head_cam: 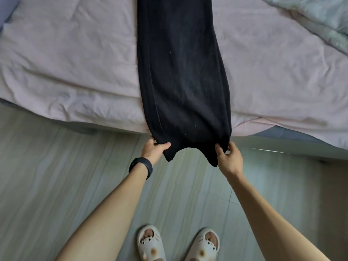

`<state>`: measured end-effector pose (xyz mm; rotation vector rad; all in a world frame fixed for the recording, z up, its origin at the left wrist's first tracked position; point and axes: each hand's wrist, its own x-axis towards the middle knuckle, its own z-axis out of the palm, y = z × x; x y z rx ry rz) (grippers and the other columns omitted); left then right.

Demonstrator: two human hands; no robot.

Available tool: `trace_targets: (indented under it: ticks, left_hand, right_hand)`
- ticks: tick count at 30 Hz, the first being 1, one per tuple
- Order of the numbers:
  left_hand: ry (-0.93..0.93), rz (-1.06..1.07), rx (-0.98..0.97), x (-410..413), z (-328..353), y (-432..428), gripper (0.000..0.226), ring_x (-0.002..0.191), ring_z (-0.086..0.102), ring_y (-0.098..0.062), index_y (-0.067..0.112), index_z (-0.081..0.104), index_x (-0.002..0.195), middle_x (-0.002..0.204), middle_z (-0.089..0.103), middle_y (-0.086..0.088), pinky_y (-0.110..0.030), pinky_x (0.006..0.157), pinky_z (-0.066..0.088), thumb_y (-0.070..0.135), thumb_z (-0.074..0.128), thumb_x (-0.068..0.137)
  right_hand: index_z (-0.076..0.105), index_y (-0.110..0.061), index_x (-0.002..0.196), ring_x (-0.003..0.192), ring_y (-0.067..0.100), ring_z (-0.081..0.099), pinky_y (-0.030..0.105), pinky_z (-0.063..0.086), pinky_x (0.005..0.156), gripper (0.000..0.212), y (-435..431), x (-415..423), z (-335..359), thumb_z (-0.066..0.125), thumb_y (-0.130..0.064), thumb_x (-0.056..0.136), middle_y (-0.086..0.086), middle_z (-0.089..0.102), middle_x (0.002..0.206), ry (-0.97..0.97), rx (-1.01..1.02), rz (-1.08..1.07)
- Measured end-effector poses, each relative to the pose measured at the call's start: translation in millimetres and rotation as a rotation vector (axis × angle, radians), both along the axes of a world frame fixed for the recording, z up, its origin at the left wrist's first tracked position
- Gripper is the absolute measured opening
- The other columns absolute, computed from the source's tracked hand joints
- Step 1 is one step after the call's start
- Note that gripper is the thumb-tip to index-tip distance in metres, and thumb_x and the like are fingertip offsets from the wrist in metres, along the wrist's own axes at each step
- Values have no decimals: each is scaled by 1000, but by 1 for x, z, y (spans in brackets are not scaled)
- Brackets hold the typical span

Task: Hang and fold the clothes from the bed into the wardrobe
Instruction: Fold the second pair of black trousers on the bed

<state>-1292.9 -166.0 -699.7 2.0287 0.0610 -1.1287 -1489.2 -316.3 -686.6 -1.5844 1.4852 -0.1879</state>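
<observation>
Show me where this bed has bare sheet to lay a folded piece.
Two bare patches of pink sheet: a wide one left of the black garment, up to the blue pillow; another right of it, bounded by the pale quilt. Crowded: the middle strip, where left hand and right hand pinch its near end.

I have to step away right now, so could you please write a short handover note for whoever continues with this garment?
Left hand: pinches the near left corner of the black garment.
Right hand: pinches its near right corner.
The garment lies as a long flat strip across the pink bed sheet. Its near end hangs past the sheet's edge above the floor. A pale quilt lies at the far right.
Done: garment spread out.
Left: fold it and take it to the wardrobe, which is not in view. No other clothes are in view.
</observation>
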Motion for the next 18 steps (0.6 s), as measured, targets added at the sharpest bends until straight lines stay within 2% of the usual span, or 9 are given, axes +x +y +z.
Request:
trace_targets:
  ticks: [3, 5, 6, 9, 12, 14, 15, 18]
  left_hand:
    - [8, 64, 8, 0, 2, 1, 72, 116, 59, -25, 17, 42, 142, 126, 62, -1, -38, 102, 46, 28, 80, 82]
    - [34, 87, 19, 0, 7, 5, 85, 113, 60, -26, 24, 29, 150, 124, 60, 0, -45, 104, 47, 26, 80, 82]
    - [78, 76, 8, -2, 11, 8, 80, 110, 62, -26, 25, 33, 147, 122, 62, 2, -45, 102, 48, 25, 80, 83]
    - [222, 41, -28, -4, 26, 19, 38, 98, 69, -20, 24, 61, 115, 109, 73, 4, -37, 84, 55, 24, 78, 82]
    - [190, 53, -34, -14, 46, 32, 21, 93, 66, -13, 27, 66, 99, 102, 72, 6, -31, 74, 50, 27, 78, 81]
    - [132, 71, -5, -24, 69, 44, 19, 92, 62, -8, 25, 66, 98, 101, 69, 9, -28, 74, 48, 32, 77, 83]
    - [148, 100, -21, -30, 80, 50, 20, 94, 65, -11, 23, 67, 100, 103, 71, 7, -30, 78, 52, 32, 76, 85]
    - [246, 149, -113, -50, 123, 72, 17, 101, 70, -24, 15, 68, 106, 111, 74, -5, -42, 95, 55, 15, 72, 89]
  right_hand:
    - [64, -14, 103, 92, 29, 61, 36, 45, 77, 21, 6, -12, 3, 56, -33, 99, 6, 68, 97, 46, -20, 86]
    - [64, -20, 102, 99, 25, 62, 38, 48, 85, 17, 12, -21, 11, 52, -33, 100, 2, 69, 102, -21, 90, 52]
    - [63, -24, 103, 101, 20, 63, 37, 49, 88, 15, 16, -27, 18, 52, -33, 100, -3, 70, 104, -80, 161, 18]
    - [67, -21, 106, 103, 13, 68, 32, 52, 90, 18, 28, -35, 38, 56, -33, 100, -6, 74, 106, -211, 292, -107]
    - [71, -16, 106, 99, 16, 72, 36, 56, 88, 22, 35, -39, 63, 60, -33, 97, -3, 77, 103, -258, 365, -174]
    - [71, -17, 99, 93, 17, 73, 37, 59, 83, 18, 38, -43, 84, 62, -32, 97, -2, 77, 97, -237, 343, -163]
    - [70, -17, 99, 90, 16, 73, 36, 60, 80, 16, 39, -46, 94, 61, -29, 98, -2, 77, 95, -219, 332, -142]
    - [69, -11, 110, 87, 14, 72, 29, 60, 73, 18, 48, -57, 129, 58, -20, 99, -2, 74, 94, -172, 342, -77]
